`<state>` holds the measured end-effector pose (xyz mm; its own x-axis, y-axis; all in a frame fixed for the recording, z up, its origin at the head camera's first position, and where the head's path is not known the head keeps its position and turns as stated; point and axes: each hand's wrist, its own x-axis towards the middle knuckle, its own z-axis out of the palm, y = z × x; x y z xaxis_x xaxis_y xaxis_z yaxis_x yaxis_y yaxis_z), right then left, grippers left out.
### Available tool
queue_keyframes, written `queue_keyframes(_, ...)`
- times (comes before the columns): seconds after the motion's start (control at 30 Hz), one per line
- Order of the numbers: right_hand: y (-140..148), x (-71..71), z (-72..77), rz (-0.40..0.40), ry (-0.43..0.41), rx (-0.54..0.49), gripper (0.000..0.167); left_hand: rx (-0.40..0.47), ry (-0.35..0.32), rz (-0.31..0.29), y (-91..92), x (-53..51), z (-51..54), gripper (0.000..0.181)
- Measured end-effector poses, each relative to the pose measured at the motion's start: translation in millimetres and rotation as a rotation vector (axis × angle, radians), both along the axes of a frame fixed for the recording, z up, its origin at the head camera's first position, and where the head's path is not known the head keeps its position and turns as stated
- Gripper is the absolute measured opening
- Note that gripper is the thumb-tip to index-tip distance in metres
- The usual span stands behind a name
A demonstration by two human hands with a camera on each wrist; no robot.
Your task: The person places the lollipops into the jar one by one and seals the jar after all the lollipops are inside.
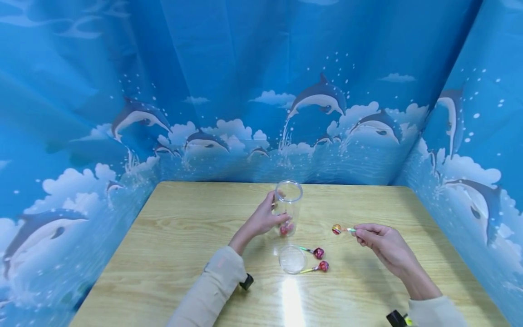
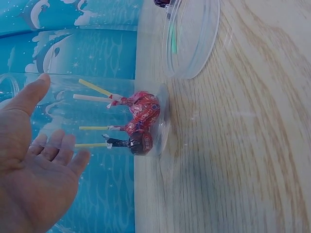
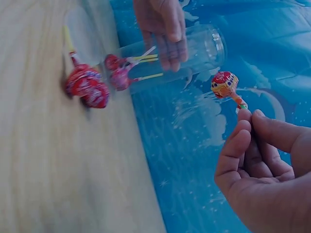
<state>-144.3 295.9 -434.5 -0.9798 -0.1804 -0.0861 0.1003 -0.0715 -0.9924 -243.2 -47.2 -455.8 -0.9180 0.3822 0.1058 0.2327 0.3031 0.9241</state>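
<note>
My left hand (image 1: 263, 220) grips an upright clear plastic jar (image 1: 291, 208) around its side, thumb and fingers on opposite sides. Through the wall, several lollipops (image 2: 145, 109) in red, pink and dark wrappers show at the bottom, sticks up; the jar's top has no lid on it. To the right and apart from the jar, my right hand (image 1: 387, 247) pinches the stick of a red-and-orange lollipop (image 3: 223, 84) between thumb and fingers. Its candy end points left toward the jar. Most of that stick is hidden by the fingers in the right wrist view.
In front of the jar lies a round clear lid (image 1: 292, 260) on the wooden table (image 1: 196, 218). Two red-wrapped lollipops, a farther one (image 1: 318, 253) and a nearer one (image 1: 323, 266), lie at its right edge. A blue dolphin-print curtain (image 1: 229, 91) surrounds the table's back and sides.
</note>
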Motion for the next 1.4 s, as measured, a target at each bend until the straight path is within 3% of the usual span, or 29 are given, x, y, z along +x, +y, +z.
queue_keyframes(0.2,-11,-9.7,17.5,-0.025,0.034,-0.091,0.015,-0.002,-0.013,-0.001,0.3,-0.6,-0.9,0.072)
queue_keyframes(0.6,-32,-26.6,36.3,-0.028,0.049,-0.141,0.013,0.0,0.002,0.0,-0.6,-1.2,-1.2,0.07)
queue_keyframes(0.93,-52,-39.6,45.6,-0.046,0.061,-0.098,0.009,-0.001,-0.009,0.0,0.0,-1.1,-1.3,0.071)
queue_keyframes(1.2,-70,-51.8,51.6,-0.037,0.1,-0.129,0.009,0.008,-0.004,-0.006,-0.3,-1.2,-0.6,0.073)
queue_keyframes(1.4,-82,-61.8,55.3,-0.04,0.104,-0.075,0.01,0.003,-0.003,0.005,0.6,-0.9,-0.5,0.071)
